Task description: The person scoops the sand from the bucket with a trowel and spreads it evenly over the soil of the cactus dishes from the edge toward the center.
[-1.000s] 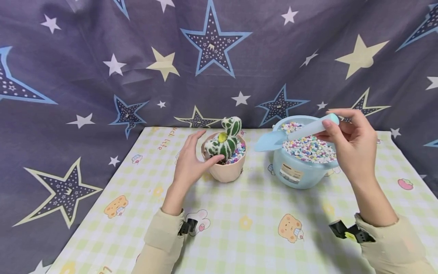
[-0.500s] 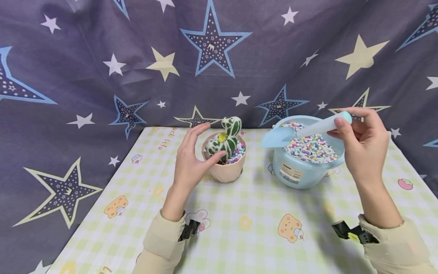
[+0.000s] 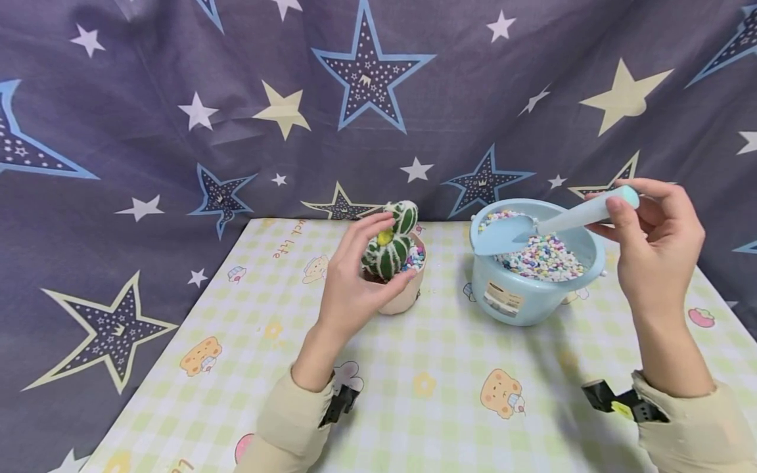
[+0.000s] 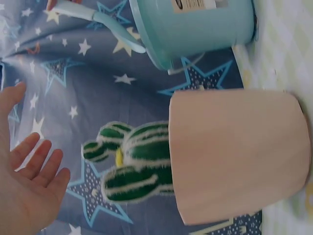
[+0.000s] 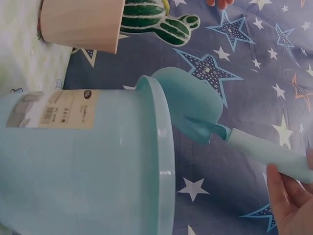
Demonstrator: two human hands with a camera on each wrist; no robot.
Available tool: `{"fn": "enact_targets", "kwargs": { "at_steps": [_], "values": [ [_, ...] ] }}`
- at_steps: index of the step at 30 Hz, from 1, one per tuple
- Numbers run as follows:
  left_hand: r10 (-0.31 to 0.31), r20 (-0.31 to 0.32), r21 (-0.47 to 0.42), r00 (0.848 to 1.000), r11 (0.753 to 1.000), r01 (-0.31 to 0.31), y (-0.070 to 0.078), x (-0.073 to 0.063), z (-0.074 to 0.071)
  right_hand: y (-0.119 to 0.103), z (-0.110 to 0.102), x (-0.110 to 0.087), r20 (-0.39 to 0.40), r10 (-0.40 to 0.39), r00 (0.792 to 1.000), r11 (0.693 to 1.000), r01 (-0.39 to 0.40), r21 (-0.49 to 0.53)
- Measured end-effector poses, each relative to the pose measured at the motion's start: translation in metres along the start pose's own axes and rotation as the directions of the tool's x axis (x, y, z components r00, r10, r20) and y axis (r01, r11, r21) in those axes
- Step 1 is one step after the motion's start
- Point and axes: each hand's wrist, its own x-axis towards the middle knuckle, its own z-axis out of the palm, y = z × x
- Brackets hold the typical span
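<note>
My right hand (image 3: 665, 256) grips a light blue trowel (image 3: 568, 217) by its handle, thumb and fingers around the end. In the head view the trowel's blade overlaps the left part of a light blue bucket (image 3: 514, 305). White and coloured pebbles (image 3: 547, 261) fill the bucket's lower part. My left hand (image 3: 355, 282) hovers near a green cactus (image 3: 390, 257) with white fuzzy ribs and a yellow flower. It holds nothing, and the left wrist view shows its fingers (image 4: 49, 166) apart from the cactus. The cactus stands in a pale pink pot (image 4: 239, 156) with coloured pebbles.
A green checked cloth with cartoon prints (image 3: 426, 368) covers the table. Behind it hangs a dark blue curtain (image 3: 236, 59) with stars. The bucket stands to the right of the pot, with a gap between them.
My right hand has moved right, carrying the trowel from the bucket's left side to over its opening. My left hand has shifted right and now overlaps the pot and cactus more.
</note>
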Motion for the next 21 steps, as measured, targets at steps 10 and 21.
{"fn": "enact_targets", "kwargs": {
  "at_steps": [10, 21],
  "values": [
    [0.037, 0.040, -0.030, 0.999, 0.999, -0.036, 0.007, 0.001, 0.022, -0.003, -0.013, 0.007, -0.050, -0.031, 0.998, 0.999, 0.033, 0.037],
    [0.018, 0.121, -0.051, 0.993, 0.999, -0.012, 0.006, 0.003, 0.047, -0.002, -0.025, 0.010, -0.058, -0.037, 0.998, 0.995, 0.042, 0.087]
  ]
}}
